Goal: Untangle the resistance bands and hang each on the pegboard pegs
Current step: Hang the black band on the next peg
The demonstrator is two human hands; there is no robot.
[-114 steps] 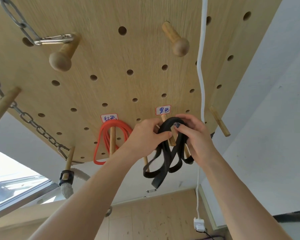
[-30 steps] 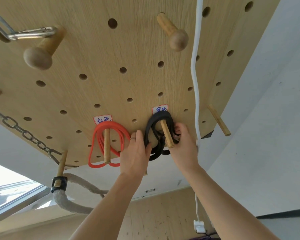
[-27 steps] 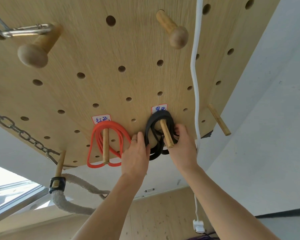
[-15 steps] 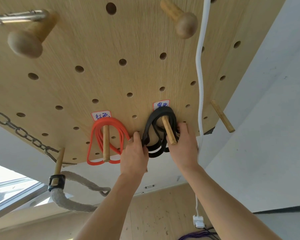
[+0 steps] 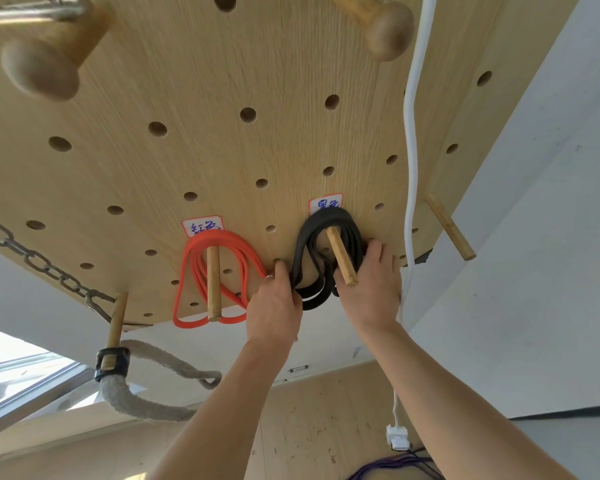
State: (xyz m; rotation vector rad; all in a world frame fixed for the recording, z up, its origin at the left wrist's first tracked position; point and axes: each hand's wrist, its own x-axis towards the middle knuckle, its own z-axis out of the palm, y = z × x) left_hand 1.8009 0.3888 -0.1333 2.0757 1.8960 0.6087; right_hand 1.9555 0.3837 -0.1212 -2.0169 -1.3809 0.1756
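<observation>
From my remote seat I looked up along a wooden pegboard [image 5: 284, 81] and saw both bare arms raised to it. The black band [image 5: 307, 244] was coiled in several loops over a plain wooden peg [image 5: 342, 256], right under a small handwritten label [image 5: 325, 204]. My left hand [image 5: 274, 306] gripped the lower left side of those loops, fingers and thumb curled round the strands, with a ring showing on one finger. My right hand [image 5: 369, 289] lay against the right side of the coil, just beside the peg; its fingers were tucked behind the loops, so I could not tell whether they closed on the band or only pressed it. The red band [image 5: 219, 282] hung close by on the left, looped over its own peg [image 5: 213, 282] below a second label [image 5: 202, 226], touched by neither hand. Further left a metal chain [image 5: 39, 261] ran across the board's edge, and a thick rope [image 5: 142, 400] hung from a lower peg [image 5: 116, 320]. A white cable [image 5: 411, 168] dropped past the right side of the board, near my right hand.
</observation>
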